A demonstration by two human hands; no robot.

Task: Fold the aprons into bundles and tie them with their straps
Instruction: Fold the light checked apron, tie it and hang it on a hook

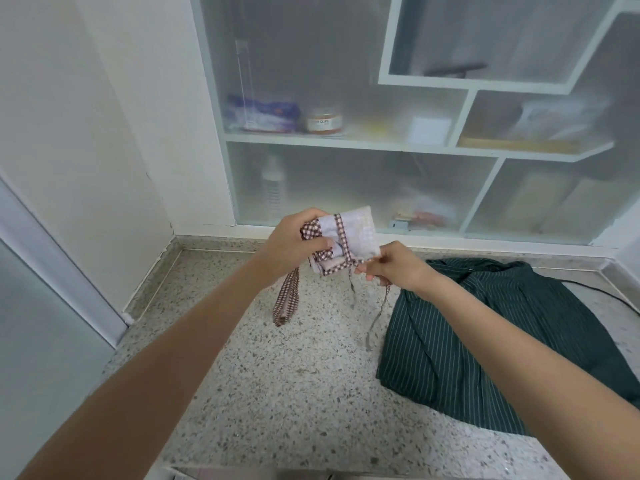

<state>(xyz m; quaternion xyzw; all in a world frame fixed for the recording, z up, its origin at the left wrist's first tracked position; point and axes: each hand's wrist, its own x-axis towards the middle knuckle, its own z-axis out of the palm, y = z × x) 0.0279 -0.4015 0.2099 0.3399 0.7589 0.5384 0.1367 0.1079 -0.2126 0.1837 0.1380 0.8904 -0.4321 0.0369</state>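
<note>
A small folded bundle of a pale apron point(356, 233) with red checked trim is held up above the speckled stone counter. My left hand point(294, 244) grips its left side, thumb across the front. A checked strap point(341, 237) runs around the bundle. My right hand point(394, 265) pinches the thin strap ends at the bundle's lower right corner; two ends point(375, 317) dangle below it. A wider checked strap loop point(285, 303) hangs down from under my left hand. A dark green striped apron point(485, 341) lies spread on the counter to the right, under my right forearm.
The speckled counter point(294, 393) runs to a wall on the left and a frosted-glass cabinet point(346, 168) at the back, with jars, a bottle and boxes dimly visible behind the glass. A dark cable point(609, 296) lies at the far right.
</note>
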